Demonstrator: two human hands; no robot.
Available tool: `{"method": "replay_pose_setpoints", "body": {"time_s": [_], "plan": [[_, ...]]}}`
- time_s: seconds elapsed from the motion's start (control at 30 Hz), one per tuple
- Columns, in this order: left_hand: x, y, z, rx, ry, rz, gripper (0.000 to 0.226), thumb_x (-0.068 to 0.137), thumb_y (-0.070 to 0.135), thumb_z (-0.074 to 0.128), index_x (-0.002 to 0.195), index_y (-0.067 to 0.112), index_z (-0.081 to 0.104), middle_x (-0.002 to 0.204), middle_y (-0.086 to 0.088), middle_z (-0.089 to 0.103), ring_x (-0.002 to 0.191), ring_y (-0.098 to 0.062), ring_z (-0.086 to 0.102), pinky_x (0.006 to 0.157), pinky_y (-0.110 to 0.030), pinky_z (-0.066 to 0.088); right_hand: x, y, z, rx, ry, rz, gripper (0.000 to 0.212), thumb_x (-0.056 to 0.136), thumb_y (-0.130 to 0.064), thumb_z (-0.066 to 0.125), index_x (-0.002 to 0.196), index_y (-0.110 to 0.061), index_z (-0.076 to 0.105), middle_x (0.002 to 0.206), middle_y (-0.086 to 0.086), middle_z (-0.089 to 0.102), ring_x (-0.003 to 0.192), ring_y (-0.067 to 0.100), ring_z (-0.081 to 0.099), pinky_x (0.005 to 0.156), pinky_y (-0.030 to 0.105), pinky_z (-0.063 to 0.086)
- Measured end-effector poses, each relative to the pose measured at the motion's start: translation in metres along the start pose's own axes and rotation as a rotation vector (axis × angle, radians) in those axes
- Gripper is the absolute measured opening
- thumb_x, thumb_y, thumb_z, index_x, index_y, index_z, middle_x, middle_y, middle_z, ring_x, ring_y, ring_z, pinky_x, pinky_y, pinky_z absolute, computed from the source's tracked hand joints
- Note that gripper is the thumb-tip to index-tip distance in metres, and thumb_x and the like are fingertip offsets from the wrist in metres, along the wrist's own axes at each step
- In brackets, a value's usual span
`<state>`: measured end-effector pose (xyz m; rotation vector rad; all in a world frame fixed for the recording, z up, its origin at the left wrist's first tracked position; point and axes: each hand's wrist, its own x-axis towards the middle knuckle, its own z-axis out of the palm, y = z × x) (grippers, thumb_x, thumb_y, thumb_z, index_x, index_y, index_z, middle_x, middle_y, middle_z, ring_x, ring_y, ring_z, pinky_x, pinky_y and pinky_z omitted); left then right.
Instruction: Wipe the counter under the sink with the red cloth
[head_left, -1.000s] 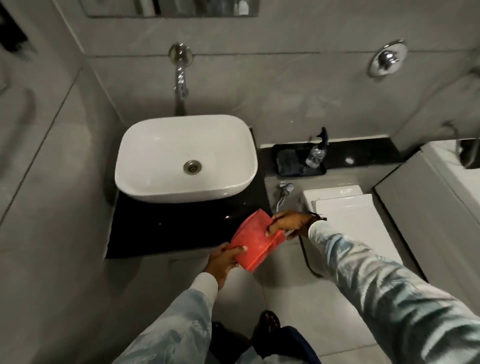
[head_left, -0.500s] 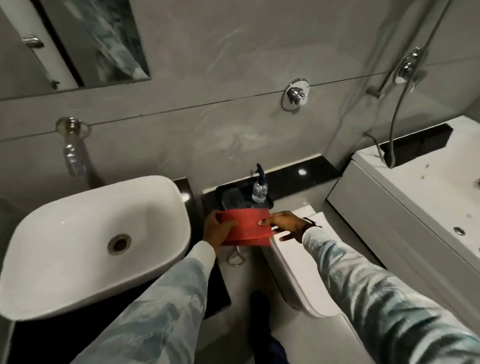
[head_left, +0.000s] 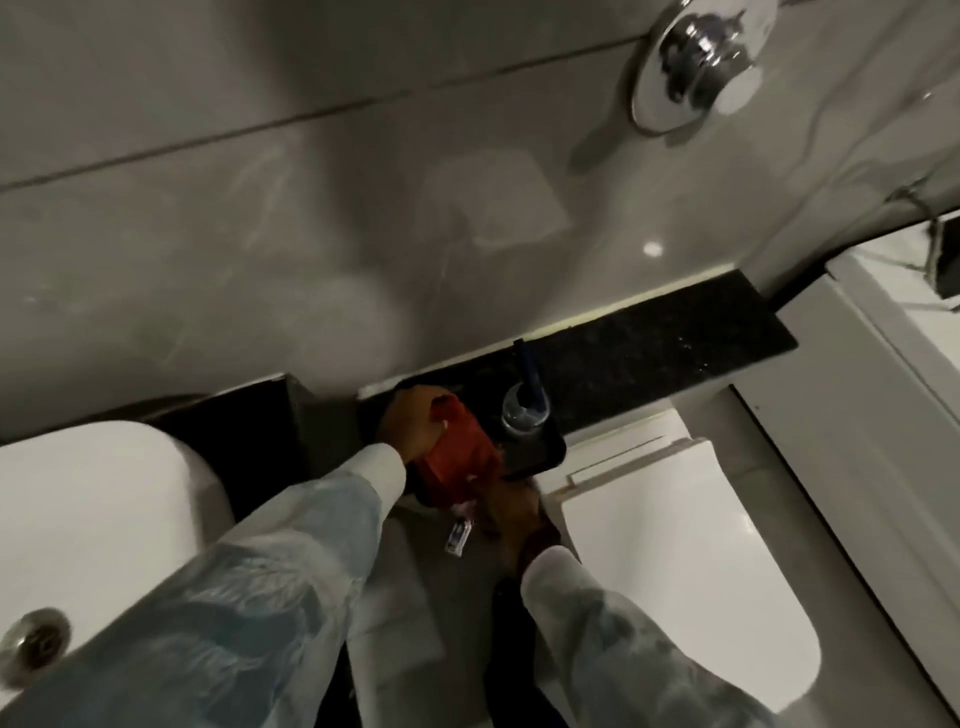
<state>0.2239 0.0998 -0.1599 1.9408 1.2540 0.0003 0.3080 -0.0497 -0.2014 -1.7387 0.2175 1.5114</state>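
Observation:
The red cloth (head_left: 457, 457) is bunched between my hands, over the left end of a black tray (head_left: 540, 457) on the dark ledge. My left hand (head_left: 410, 421) grips its upper end. My right hand (head_left: 511, 514) holds its lower end from below, in shadow, with a small tag hanging beside it. The white sink (head_left: 93, 525) fills the lower left, and the black counter (head_left: 249, 431) under it shows behind and to its right.
A clear pump bottle (head_left: 524, 410) stands on the tray, right beside the cloth. The black ledge (head_left: 665, 343) runs right along the grey wall. Below it is a white toilet (head_left: 680, 561). A chrome wall button (head_left: 696, 57) is upper right, a white bathtub edge (head_left: 893, 291) far right.
The view has moved in close and swung right. The cloth, held flat between both hands before, is now bunched, with my left hand up at the tray and my right hand lower.

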Motion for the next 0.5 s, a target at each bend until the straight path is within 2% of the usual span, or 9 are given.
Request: {"method": "replay_pose_setpoints", "body": {"time_s": [0.07, 0.1, 0.23, 0.3, 0.37, 0.43, 0.5], "plan": [[0.014, -0.004, 0.001, 0.006, -0.018, 0.022, 0.024, 0.084, 0.003, 0.056, 0.098, 0.005, 0.076, 0.103, -0.016, 0.077, 0.098, -0.033, 0.071, 0.091, -0.047, 0.059, 0.010, 0.000, 0.007, 0.092, 0.005, 0.040, 0.019, 0.093, -0.006, 0.073, 0.076, -0.008, 0.066, 0.058, 0.007, 0.069, 0.036, 0.014, 0.061, 0.036, 0.019, 0.045], [0.022, -0.005, 0.000, 0.010, -0.017, 0.030, 0.025, 0.083, 0.001, 0.056, 0.097, 0.003, 0.076, 0.102, -0.017, 0.077, 0.097, -0.032, 0.072, 0.089, -0.047, 0.060, 0.016, -0.002, 0.010, 0.093, 0.033, 0.046, 0.017, 0.091, -0.006, 0.074, 0.076, -0.007, 0.066, 0.057, 0.008, 0.069, 0.032, 0.014, 0.059, 0.035, 0.018, 0.044], [0.022, -0.004, -0.013, -0.015, 0.028, 0.032, 0.041, 0.083, -0.010, 0.058, 0.117, 0.006, 0.075, 0.119, -0.015, 0.075, 0.110, -0.029, 0.070, 0.098, -0.031, 0.054, 0.010, 0.000, 0.013, 0.068, 0.067, 0.055, 0.006, 0.088, -0.008, 0.070, 0.084, -0.004, 0.071, 0.079, 0.018, 0.074, 0.047, 0.023, 0.066, 0.044, 0.024, 0.053], [0.013, 0.001, -0.030, 0.003, 0.058, 0.041, 0.041, 0.083, -0.009, 0.060, 0.117, 0.008, 0.075, 0.119, -0.014, 0.075, 0.111, -0.028, 0.070, 0.099, -0.030, 0.053, -0.004, -0.002, 0.010, 0.025, 0.090, 0.015, 0.018, 0.088, -0.009, 0.066, 0.100, 0.001, 0.074, 0.093, 0.022, 0.077, 0.054, 0.026, 0.068, 0.048, 0.027, 0.056], [-0.003, 0.010, -0.054, 0.059, 0.073, 0.067, 0.037, 0.086, -0.002, 0.060, 0.117, 0.010, 0.075, 0.121, -0.012, 0.073, 0.113, -0.029, 0.068, 0.103, -0.038, 0.054, -0.017, -0.007, 0.008, -0.054, 0.120, -0.023, 0.035, 0.089, -0.016, 0.068, 0.117, 0.006, 0.071, 0.109, 0.028, 0.076, 0.063, 0.031, 0.071, 0.061, 0.035, 0.061], [-0.026, 0.021, -0.080, 0.155, 0.097, 0.127, 0.034, 0.089, 0.004, 0.058, 0.119, 0.009, 0.072, 0.127, -0.014, 0.070, 0.118, -0.033, 0.066, 0.102, -0.044, 0.054, -0.043, -0.016, 0.011, -0.203, 0.153, -0.119, 0.046, 0.090, -0.025, 0.068, 0.126, 0.003, 0.068, 0.123, 0.029, 0.072, 0.095, 0.041, 0.076, 0.086, 0.048, 0.063], [-0.049, 0.033, -0.101, 0.238, 0.183, 0.175, 0.032, 0.091, 0.008, 0.057, 0.120, 0.007, 0.070, 0.128, -0.016, 0.067, 0.118, -0.037, 0.063, 0.099, -0.046, 0.054, -0.075, -0.029, 0.019, -0.323, 0.225, -0.222, 0.046, 0.093, -0.035, 0.065, 0.125, -0.003, 0.071, 0.126, 0.024, 0.072, 0.116, 0.042, 0.070, 0.101, 0.051, 0.058]]}}
